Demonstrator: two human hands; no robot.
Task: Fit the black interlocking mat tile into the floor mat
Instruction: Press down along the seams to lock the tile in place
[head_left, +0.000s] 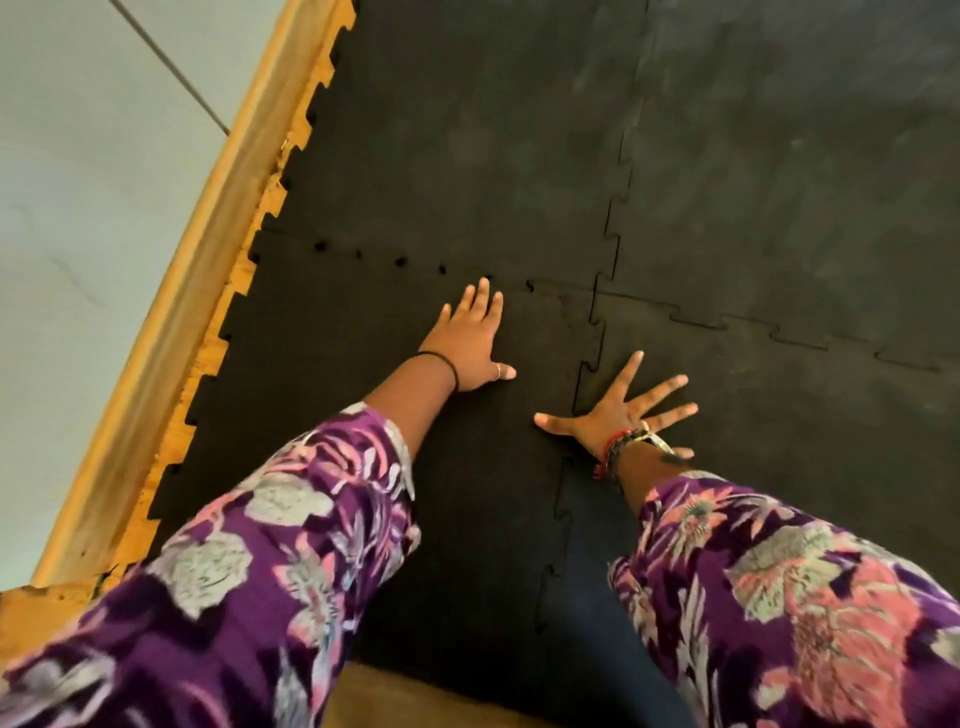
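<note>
The black interlocking mat tile (363, 374) lies flat at the near left, its toothed edges meeting the floor mat (753, 182) on the far and right sides. Small dark gaps show along its far seam (400, 261). My left hand (470, 340) rests flat on the tile, fingers together and pointing at that seam. My right hand (621, 415) is spread flat across the right seam, its thumb on the tile and its fingers on the neighbouring tile (779, 415). Neither hand holds anything.
A wooden skirting strip (171, 322) runs along the left, with bare wooden floor (205, 364) showing between the tile's outer teeth. A pale wall (78, 234) rises beyond it. My purple flowered sleeves (249, 561) fill the foreground.
</note>
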